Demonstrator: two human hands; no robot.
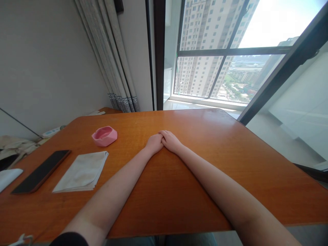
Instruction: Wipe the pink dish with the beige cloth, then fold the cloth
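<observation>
My left hand and my right hand rest together on the wooden table, both arms stretched forward. The right fingers lie closed over the left hand's fingertips, which are partly hidden. I see no object in either hand. Left of my left hand sits a pink faceted bowl, much like an ashtray. Nearer, beside my left forearm, lies a folded whitish cloth. Farther left is a long flat black slab with a brown edge.
A white object lies at the left edge, and a white cord at the near left corner. A power strip is by the table's far left side. Behind stand a grey curtain and a dark-framed window.
</observation>
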